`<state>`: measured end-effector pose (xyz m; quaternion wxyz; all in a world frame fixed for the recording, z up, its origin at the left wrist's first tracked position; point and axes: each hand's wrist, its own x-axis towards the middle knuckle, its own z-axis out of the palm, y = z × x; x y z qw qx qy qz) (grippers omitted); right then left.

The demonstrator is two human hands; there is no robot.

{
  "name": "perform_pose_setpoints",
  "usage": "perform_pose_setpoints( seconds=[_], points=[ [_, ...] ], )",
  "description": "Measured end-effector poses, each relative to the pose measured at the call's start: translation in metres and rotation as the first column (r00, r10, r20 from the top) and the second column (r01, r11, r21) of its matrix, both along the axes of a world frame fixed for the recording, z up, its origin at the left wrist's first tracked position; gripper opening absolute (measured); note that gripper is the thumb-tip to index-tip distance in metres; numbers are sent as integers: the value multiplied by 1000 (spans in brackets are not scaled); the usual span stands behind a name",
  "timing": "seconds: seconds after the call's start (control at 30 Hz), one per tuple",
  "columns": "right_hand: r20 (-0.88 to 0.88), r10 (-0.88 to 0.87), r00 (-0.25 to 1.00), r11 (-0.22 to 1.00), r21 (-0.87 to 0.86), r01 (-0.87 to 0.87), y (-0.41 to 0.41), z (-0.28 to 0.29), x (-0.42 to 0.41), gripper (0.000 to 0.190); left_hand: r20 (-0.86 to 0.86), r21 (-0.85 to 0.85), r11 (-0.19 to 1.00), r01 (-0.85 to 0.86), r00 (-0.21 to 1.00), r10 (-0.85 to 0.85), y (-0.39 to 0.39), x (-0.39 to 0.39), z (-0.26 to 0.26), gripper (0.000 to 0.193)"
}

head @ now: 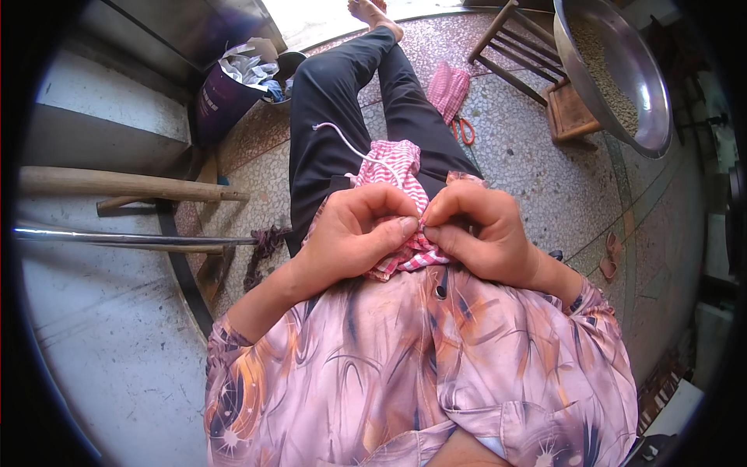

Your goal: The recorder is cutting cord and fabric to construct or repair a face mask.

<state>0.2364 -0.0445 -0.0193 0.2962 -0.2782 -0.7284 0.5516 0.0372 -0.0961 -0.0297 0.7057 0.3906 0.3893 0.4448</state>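
Note:
A red-and-white checked cloth (402,254) lies bunched on my lap, with a white cord (350,142) running out of it over my thigh. Thumb and forefinger of my left hand (365,230) pinch the gathered fabric. Close beside it, my right hand (481,230) pinches the same cloth, fingertips almost touching those of the left. Whether a small thing such as a needle or the cord's end sits between the fingertips cannot be made out. Part of the cloth is hidden behind both hands.
Another pink checked cloth (448,87) lies on the floor by orange-handled scissors (465,131). At the right, a metal basin (639,70) of grains or beans stands above a wooden chair (575,111). Left are a purple bin (224,102), a wooden pole (128,182) and a metal rod (134,236).

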Motion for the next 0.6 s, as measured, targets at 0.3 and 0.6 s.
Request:
perform_pose_setpoints(
  seconds=[0.3, 0.6],
  points=[
    [-41, -46, 998, 999, -6, 45, 4, 3, 3, 11, 124, 49, 960, -277, 955, 269, -1, -3, 5, 25],
    [38, 88, 995, 980, -183, -80, 13, 17, 11, 21, -271, 414, 908, 58, 961, 63, 11, -16, 21, 55]
  ],
)
